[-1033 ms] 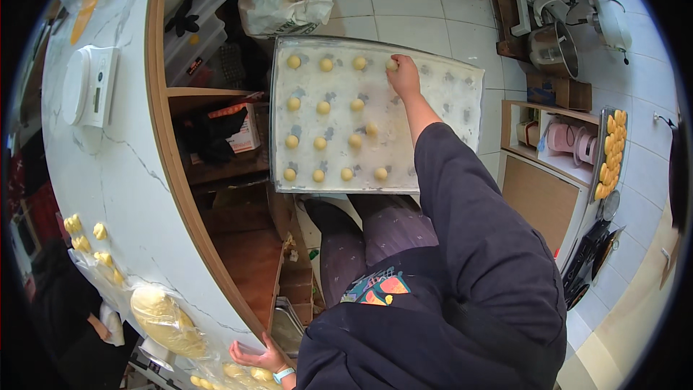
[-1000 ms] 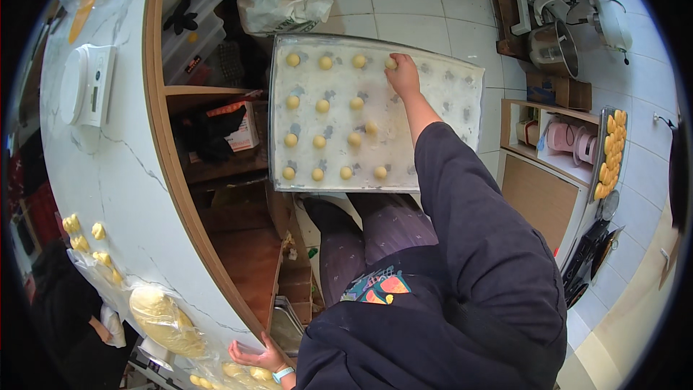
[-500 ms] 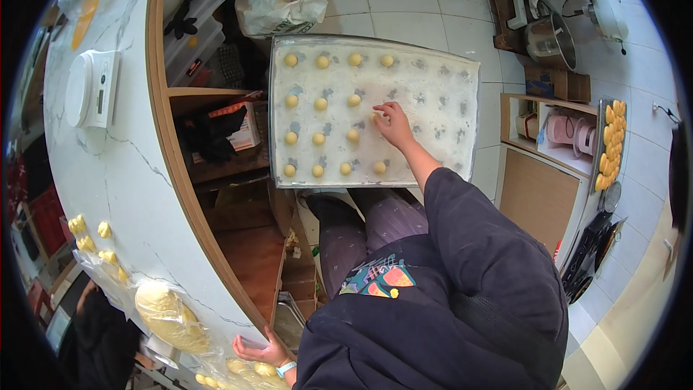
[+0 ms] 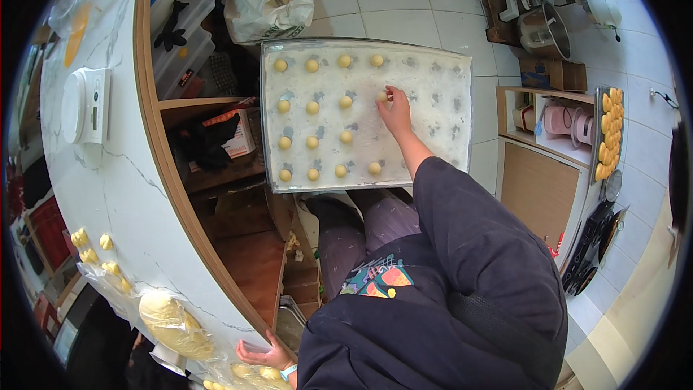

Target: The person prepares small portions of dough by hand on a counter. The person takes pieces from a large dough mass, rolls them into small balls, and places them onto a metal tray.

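My right hand [image 4: 395,112] reaches over a large floured tray [image 4: 433,141] with its fingers closed around a small round dough ball [image 4: 382,97]. That ball is at or just above the tray surface; I cannot tell which. Several pale yellow dough balls [image 4: 312,107] sit in spaced rows over the tray's left and middle part. At the lower left, my left hand [image 4: 266,353] rests by the counter edge, fingers spread and holding nothing. Near it, a big lump of dough [image 4: 173,323] lies under clear plastic on the marbled counter [image 4: 144,235].
Small dough pieces [image 4: 88,255] and a white kitchen scale [image 4: 85,105] are on the counter. Beyond the tray stands a white plastic bag [image 4: 268,0]. To the right are a mixer bowl [image 4: 545,32], a low cabinet [image 4: 541,195] and a tray of yellow pieces [image 4: 611,133].
My right hand has moved slightly farther across the tray, and the dough ball in its fingers now shows more plainly. The whole view has shifted a little. My left hand stays by the counter edge.
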### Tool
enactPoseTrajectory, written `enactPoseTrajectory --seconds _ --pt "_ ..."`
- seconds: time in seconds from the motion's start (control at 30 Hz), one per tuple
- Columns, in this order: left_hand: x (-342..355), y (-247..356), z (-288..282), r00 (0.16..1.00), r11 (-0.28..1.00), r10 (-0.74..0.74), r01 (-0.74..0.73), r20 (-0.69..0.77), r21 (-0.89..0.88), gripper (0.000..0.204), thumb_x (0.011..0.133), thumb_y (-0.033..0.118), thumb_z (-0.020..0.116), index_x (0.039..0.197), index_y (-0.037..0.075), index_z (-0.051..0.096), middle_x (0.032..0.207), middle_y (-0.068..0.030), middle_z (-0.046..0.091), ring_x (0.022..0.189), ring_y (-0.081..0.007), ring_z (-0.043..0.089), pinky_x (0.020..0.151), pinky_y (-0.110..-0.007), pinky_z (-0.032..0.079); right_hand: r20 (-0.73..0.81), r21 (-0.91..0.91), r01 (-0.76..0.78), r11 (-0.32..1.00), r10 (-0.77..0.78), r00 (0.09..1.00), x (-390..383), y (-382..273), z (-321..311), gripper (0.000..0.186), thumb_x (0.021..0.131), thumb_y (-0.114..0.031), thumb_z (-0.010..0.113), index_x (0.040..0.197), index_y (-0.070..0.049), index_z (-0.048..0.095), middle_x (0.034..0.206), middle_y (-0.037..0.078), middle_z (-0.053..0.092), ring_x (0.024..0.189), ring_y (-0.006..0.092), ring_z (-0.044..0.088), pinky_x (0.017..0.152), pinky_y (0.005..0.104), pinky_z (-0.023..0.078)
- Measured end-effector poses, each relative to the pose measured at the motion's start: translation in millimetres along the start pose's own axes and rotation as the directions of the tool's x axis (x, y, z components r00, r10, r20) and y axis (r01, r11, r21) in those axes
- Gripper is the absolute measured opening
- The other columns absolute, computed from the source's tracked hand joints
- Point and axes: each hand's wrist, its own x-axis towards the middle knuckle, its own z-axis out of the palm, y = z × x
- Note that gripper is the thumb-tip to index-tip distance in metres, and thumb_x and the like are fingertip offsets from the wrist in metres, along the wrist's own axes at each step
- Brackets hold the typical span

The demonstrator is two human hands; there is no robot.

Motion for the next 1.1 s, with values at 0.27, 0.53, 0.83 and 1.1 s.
enactPoseTrajectory --seconds 0.27,0.53,0.83,1.1 --pt "5 11 0 1.000 0.999 -0.022 0.022 -0.009 -0.039 0.077 0.078 0.050 0.079 0.129 0.004 0.044 0.130 -0.0175 0.043 0.125 -0.0366 0.042 0.103 -0.053 0.036 -0.043 -0.222 0.113 0.969 -0.125 0.991 -1 -6 -16 0.049 0.072 -0.010 0.078 0.118 -0.004 0.062 0.109 0.013 0.060 0.094 0.0268 0.063 0.085 0.0367 0.052" --pt "-8 -1 3 0.988 0.990 -0.142 0.141 -0.054 -0.020 0.076 0.073 0.054 0.081 0.124 0.007 0.049 0.126 -0.0166 0.048 0.125 -0.0382 0.042 0.102 -0.054 0.034 0.083 0.324 -0.130 0.937 0.108 0.991 -15 -173 -9 0.016 0.098 -0.019 0.062 0.102 -0.004 0.064 0.079 0.007 0.064 0.076 0.0151 0.061 0.075 0.0278 0.050" --pt "9 8 -10 0.976 0.961 -0.213 0.219 0.054 -0.171 0.080 0.060 0.054 0.083 0.119 0.012 0.050 0.121 -0.0139 0.049 0.120 -0.0373 0.043 0.103 -0.052 0.031 0.450 0.419 0.840 0.346 -0.882 0.139 -145 -500 163 0.050 0.095 -0.024 0.060 0.142 -0.014 0.045 0.149 0.016 0.039 0.132 0.0392 0.043 0.111 0.0468 0.035" --pt "4 11 -10 0.951 0.915 -0.305 0.308 0.054 -0.259 0.078 0.050 0.048 0.088 0.115 0.022 0.052 0.119 -0.0071 0.045 0.120 -0.0306 0.044 0.100 -0.048 0.030 0.262 0.796 0.433 0.424 -0.885 0.386 -200 -572 216 0.019 0.095 -0.007 0.063 0.113 -0.005 0.067 0.094 0.009 0.071 0.092 0.0201 0.066 0.082 0.0309 0.052"
